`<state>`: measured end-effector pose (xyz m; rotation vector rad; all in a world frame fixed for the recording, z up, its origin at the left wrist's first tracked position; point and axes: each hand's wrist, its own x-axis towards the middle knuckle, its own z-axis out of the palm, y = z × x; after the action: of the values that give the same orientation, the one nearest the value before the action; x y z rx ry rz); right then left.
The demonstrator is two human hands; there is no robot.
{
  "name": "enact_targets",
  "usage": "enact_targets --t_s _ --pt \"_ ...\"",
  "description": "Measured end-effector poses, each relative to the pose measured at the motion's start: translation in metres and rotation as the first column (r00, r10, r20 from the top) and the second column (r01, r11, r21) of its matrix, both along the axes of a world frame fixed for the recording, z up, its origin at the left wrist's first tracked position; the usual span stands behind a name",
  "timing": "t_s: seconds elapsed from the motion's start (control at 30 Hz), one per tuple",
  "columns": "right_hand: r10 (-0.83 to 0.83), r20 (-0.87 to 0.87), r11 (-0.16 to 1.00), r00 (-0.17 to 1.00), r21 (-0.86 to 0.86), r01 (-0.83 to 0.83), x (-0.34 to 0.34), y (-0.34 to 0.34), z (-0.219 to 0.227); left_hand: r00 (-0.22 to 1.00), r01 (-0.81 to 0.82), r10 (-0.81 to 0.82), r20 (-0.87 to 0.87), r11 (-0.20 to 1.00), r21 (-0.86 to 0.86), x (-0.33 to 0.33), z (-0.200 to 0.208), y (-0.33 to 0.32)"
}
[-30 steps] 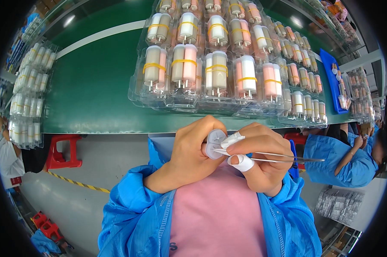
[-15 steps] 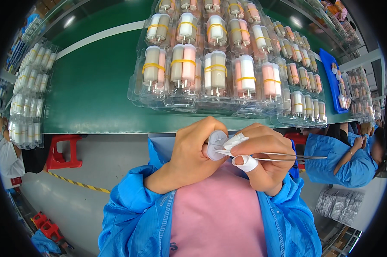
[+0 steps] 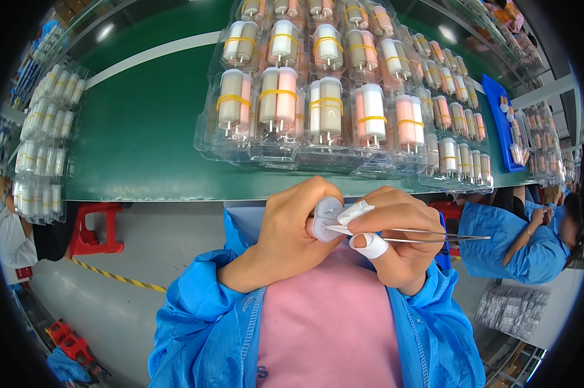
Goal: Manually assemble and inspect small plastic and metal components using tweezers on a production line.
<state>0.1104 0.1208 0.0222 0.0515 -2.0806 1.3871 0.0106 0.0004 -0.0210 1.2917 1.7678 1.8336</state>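
My left hand (image 3: 288,229) is closed around a pair of tubes (image 3: 326,220), their two round, pale translucent ends facing right; the bodies are hidden in my fist. My right hand (image 3: 405,223) pinches metal tweezers (image 3: 434,233), whose tips touch or nearly touch the round ends. The tweezers' back end points right. White wrap (image 3: 373,246) circles my right thumb, and another white piece (image 3: 355,212) is at the index fingertip. Ahead, a clear plastic tray (image 3: 282,154) holds several banded bundles of white, grey and pink tubes.
The bench (image 3: 130,142) has a green top. More filled trays stand at left (image 3: 43,149) and right (image 3: 463,161), near a blue tray (image 3: 499,123). A red stool (image 3: 96,233) stands left. A person in a blue coat (image 3: 508,242) sits at right.
The tweezers have shifted very slightly in my right hand. Both hands otherwise keep their place and grip.
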Motion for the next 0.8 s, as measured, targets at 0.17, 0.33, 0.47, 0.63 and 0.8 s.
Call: enact_targets --t_s 0.17,0.33,0.47,0.63,0.8 --pt "0.008 -0.001 1.0 1.0 0.024 -0.008 0.0003 0.0001 0.0001 1.0 0.0 0.0 -0.007 1.0 0.004 -0.0002 -0.0016 -0.0005" --pt "0.013 0.009 0.998 1.0 0.057 -0.013 0.0009 0.001 0.001 1.0 -0.008 0.008 -0.012 1.0 -0.01 0.0009 0.0001 0.0" --pt "0.016 0.016 0.994 1.0 0.112 -0.017 -0.0014 -0.0012 0.0007 0.999 -0.031 0.031 -0.041 1.0 0.0 0.0012 -0.0042 0.0011" --pt "0.013 0.032 0.999 0.999 0.03 -0.014 -0.0007 -0.0021 0.0026 0.999 -0.025 0.025 -0.042 1.0 0.01 0.0002 -0.0036 0.0008" --pt "0.013 0.032 0.994 0.999 -0.108 -0.01 0.0025 -0.0027 0.002 0.997 0.034 -0.036 0.067 0.999 0.029 0.0016 -0.0052 -0.0006"
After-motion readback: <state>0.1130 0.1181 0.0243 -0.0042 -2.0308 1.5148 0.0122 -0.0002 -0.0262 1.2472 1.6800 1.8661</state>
